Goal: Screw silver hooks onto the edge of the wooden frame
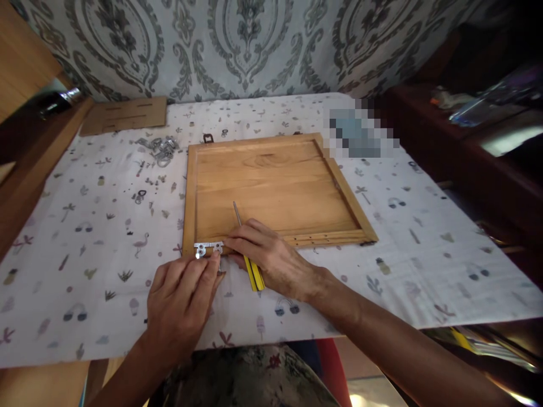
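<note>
Pressing with a fingertip, the left hand [182, 291] bears on the silver hinge [202, 247], which sits on the near rail of the wooden panel [271, 186], at the panel's 7 o'clock. Its fingers are bent close together; whether the thumb pinches from below cannot be told. The right hand [271, 257] is closed around a yellow-handled screwdriver [253, 274], whose shaft points toward 11 o'clock over the panel while the handle slants down to 5. Its fingertips reach toward 9 o'clock, right beside the hinge; whether they touch it is unclear.

The panel lies flat on the printed cloth [403, 282], its raised frame facing up. Small dark holes [311, 239] dot the near rail toward 5 o'clock, and a dark fitting [368, 243] sits at the corner just past them. A brown fitting [207, 138] stands out from the far edge at 11 o'clock.

Off the panel's 10 o'clock lies a loose heap of metal parts [161, 150], with screws [155, 181] scattered nearer the person, too small to make out singly. Cardboard [127, 115] rests beyond the heap, toward 10 to 11 o'clock. A pixelated patch [358, 135] hides something at 1 o'clock. At 12, a patterned curtain [246, 51] hangs behind the cloth.
</note>
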{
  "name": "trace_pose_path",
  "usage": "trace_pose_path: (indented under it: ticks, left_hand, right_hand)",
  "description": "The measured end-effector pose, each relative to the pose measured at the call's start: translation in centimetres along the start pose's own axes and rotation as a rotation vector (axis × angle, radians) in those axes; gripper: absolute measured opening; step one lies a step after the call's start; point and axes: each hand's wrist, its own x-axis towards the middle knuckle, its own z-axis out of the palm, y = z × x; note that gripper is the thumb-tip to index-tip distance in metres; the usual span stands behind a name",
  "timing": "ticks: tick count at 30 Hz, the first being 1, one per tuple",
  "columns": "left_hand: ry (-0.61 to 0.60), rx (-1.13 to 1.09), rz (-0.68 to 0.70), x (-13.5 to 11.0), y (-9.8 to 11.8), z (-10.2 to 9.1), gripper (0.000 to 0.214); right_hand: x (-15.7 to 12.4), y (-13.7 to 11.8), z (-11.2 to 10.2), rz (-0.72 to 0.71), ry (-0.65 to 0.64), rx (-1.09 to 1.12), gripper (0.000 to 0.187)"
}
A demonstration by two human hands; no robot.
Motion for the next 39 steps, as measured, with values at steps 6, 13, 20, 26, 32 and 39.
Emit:
trace_pose_path:
  ticks: [6,13,20,26,32,39]
  left_hand:
    - [-0.009,0.001,0.003,0.0,0.0,0.0,0.022]
    - [-0.015,0.012,0.000,-0.1,-0.1,-0.1,0.023]
    - [-0.011,-0.006,0.006,-0.2,-0.1,0.0,0.023]
    - [0.001,0.011,0.020,-0.1,-0.1,0.0,0.023]
    - [0.007,0.011,0.019,-0.1,-0.1,0.0,0.022]
    - [0.005,-0.004,0.041,0.2,0.5,-0.1,0.022]
  right_hand:
    - [0.0,-0.1,0.0,0.005,0.003,0.015,0.017]
    - [-0.1,0.1,0.1,0.001,-0.009,0.006,0.017]
    - [0.0,0.2,-0.3,0.056,0.027,0.166,0.018]
    - [0.0,0.2,-1.1,0.171,0.160,0.241,0.021]
    - [-0.1,0.4,-1.1,0.190,0.096,0.208,0.016]
    - [-0.2,0.5,-1.2,0.181,0.060,0.173,0.016]
